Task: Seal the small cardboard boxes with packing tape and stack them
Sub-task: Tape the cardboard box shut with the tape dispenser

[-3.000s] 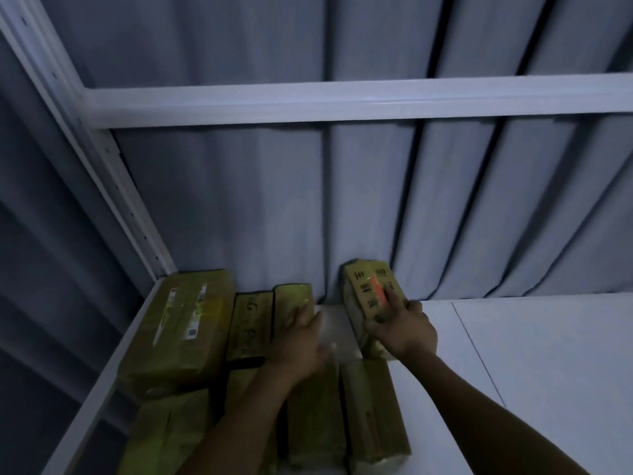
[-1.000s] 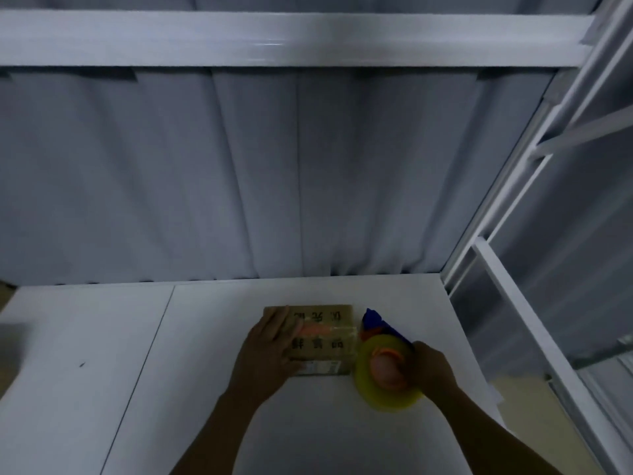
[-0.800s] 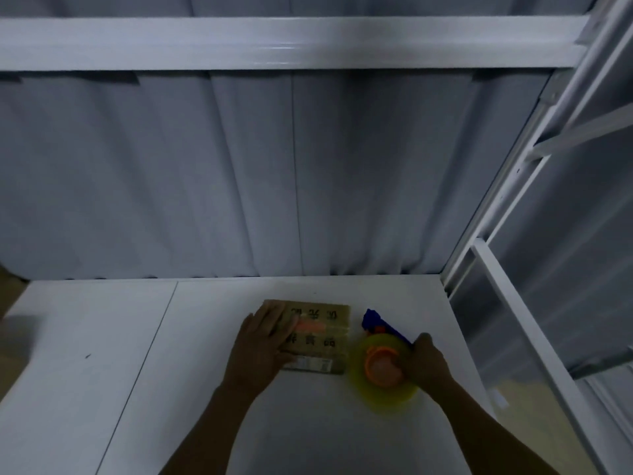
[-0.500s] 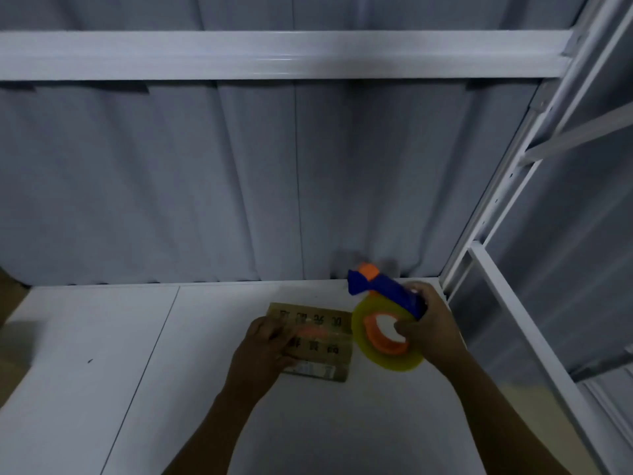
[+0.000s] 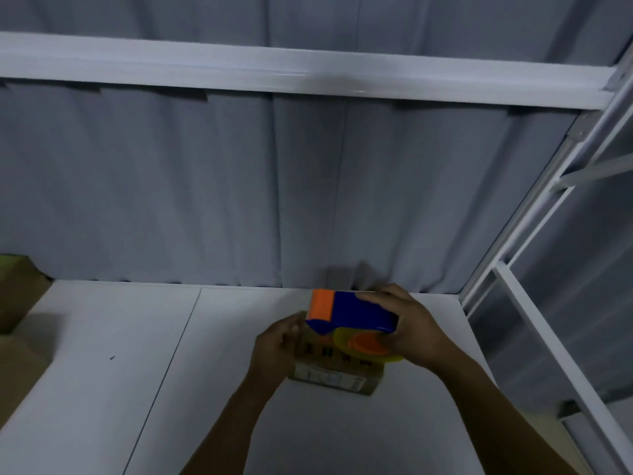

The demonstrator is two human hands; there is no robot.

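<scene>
A small cardboard box (image 5: 337, 373) with printed characters lies flat on the white shelf board (image 5: 137, 371), right of the middle. My right hand (image 5: 407, 329) grips a blue and orange tape dispenser (image 5: 352, 311) with a yellow tape roll (image 5: 342, 337), held just above the box's top. My left hand (image 5: 275, 346) sits at the box's left end, below the dispenser's orange nose, its fingers curled there. Whether its fingertips pinch the tape end is too blurred to tell.
More cardboard boxes (image 5: 15, 296) stand at the far left edge of the shelf. A grey curtain hangs behind. A white crossbeam (image 5: 308, 77) runs overhead, and white rack uprights (image 5: 534, 234) close off the right side.
My right hand lifted the dispenser from beside the box and swung it over the box's top. My left hand slid from flat on the box to its left end.
</scene>
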